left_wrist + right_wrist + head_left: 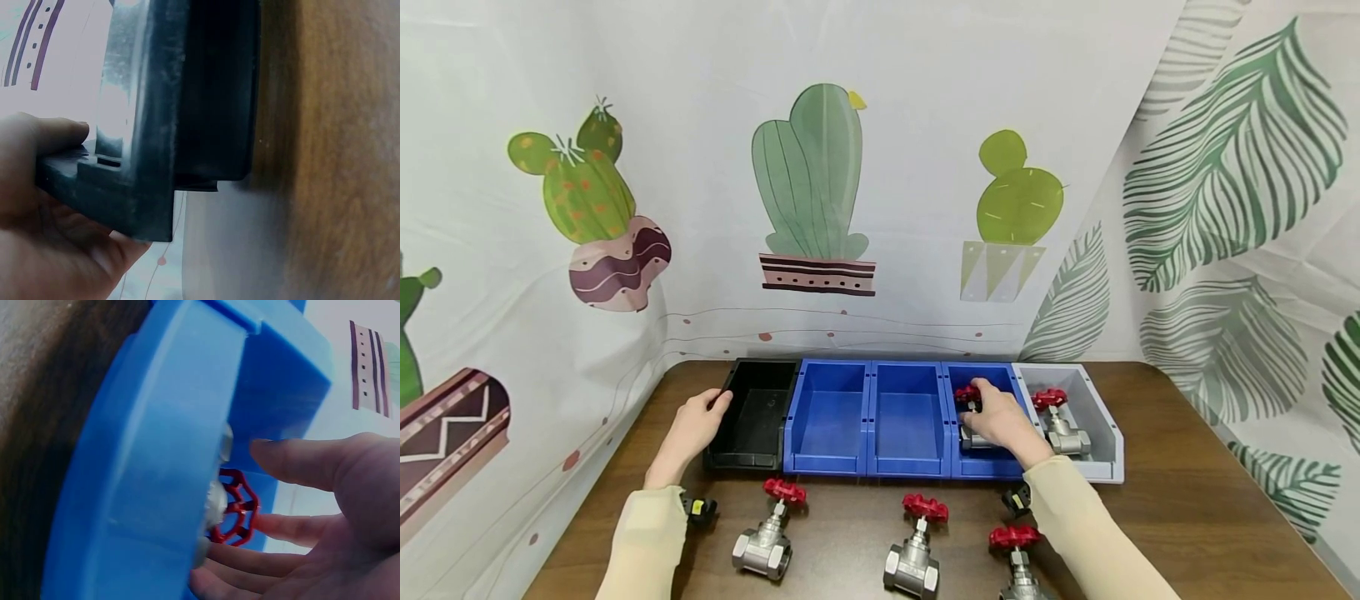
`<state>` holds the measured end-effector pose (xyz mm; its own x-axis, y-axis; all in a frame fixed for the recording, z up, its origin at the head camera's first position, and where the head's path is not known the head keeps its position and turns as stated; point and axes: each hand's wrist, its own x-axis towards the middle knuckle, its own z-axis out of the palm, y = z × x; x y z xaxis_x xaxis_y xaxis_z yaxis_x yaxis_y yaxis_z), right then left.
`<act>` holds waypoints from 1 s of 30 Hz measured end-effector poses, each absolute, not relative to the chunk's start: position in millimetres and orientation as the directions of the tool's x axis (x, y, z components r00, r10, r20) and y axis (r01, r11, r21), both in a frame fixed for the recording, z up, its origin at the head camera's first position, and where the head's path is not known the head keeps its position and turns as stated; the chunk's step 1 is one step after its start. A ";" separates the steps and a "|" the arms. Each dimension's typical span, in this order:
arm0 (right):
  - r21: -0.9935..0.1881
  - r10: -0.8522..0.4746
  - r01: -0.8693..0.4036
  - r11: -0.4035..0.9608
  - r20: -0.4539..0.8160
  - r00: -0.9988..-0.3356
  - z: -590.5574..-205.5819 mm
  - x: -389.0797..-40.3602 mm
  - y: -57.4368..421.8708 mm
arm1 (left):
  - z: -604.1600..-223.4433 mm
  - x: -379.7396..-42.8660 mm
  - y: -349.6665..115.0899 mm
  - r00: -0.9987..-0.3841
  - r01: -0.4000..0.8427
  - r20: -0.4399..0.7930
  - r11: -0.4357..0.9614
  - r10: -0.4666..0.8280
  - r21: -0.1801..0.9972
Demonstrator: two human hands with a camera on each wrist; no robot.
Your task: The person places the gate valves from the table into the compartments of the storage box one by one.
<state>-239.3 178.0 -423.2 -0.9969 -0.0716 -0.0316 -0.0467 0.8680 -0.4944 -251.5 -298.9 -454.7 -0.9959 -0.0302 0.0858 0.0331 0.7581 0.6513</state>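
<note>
My left hand (696, 427) grips the left side wall of a black bin (751, 417), thumb on one side and fingers on the other, as the left wrist view shows. My right hand (1002, 417) reaches into the rightmost blue bin (988, 468). Inside lies a metal gate valve (976, 439) with a red handwheel (240, 509). In the right wrist view, the thumb stands apart from the valve. The other fingers extend beside the handwheel and appear to touch it; their tips are partly hidden by the bin's front wall.
Two more blue bins (833, 462) stand between the black bin and the valve's bin. A grey bin (1108, 450) at the right end contains another valve (1063, 433). Along the front of the brown table (842, 533) are a left valve (763, 550), a middle valve (913, 562) and a right valve (1021, 575).
</note>
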 end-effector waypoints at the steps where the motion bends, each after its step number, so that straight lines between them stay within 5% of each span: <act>1: -0.495 -0.075 -0.052 0.868 -0.028 -0.997 -421.7 -237.2 178.0 | -454.7 -251.6 -299.0 -0.996 0.031 0.083 0.758 -0.030 0.652; 11: -0.499 -0.135 -0.187 0.846 0.139 -0.981 -409.1 -214.9 183.9 | -454.1 -252.3 -299.1 -0.997 0.030 0.075 0.754 -0.026 0.656; 30: -0.459 -0.219 -0.286 0.841 0.195 -0.956 -390.2 -155.0 214.6 | -452.4 -250.3 -298.6 -0.997 0.021 0.068 0.754 -0.031 0.657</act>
<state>-155.0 214.6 -390.2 -0.9560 -0.2191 0.1950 -0.2864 0.8410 -0.4590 -250.3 -298.6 -452.4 -0.9972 -0.0312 0.0676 0.0210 0.7537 0.6568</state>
